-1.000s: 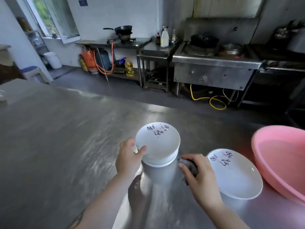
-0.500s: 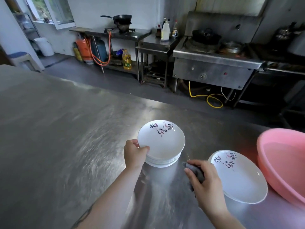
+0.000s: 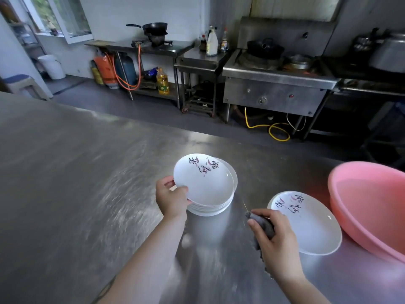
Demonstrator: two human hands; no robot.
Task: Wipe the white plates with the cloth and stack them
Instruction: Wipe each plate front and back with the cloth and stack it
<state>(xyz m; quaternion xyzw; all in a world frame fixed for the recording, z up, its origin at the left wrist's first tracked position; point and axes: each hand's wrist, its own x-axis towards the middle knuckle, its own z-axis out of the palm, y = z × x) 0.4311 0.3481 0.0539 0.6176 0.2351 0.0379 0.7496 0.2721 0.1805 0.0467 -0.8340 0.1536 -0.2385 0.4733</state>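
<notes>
A stack of white plates [image 3: 210, 208] with dark brush lettering stands mid-table. My left hand [image 3: 171, 197] grips the near-left rim of the top plate [image 3: 203, 179], which is tilted and shifted left off the stack. My right hand [image 3: 274, 240] holds a dark grey cloth [image 3: 262, 226] bunched in its fingers, just above the steel table between the stack and a single white plate [image 3: 311, 224] lying to the right.
A large pink basin [image 3: 370, 207] sits at the table's right edge, close to the single plate. The steel table [image 3: 76, 172] stretches wide to the left. Beyond its far edge lie a floor gap, stoves and gas cylinders.
My left hand has lifted and slid the top plate leftward off the stack, tilting it. My right hand with the cloth stayed beside the single plate.
</notes>
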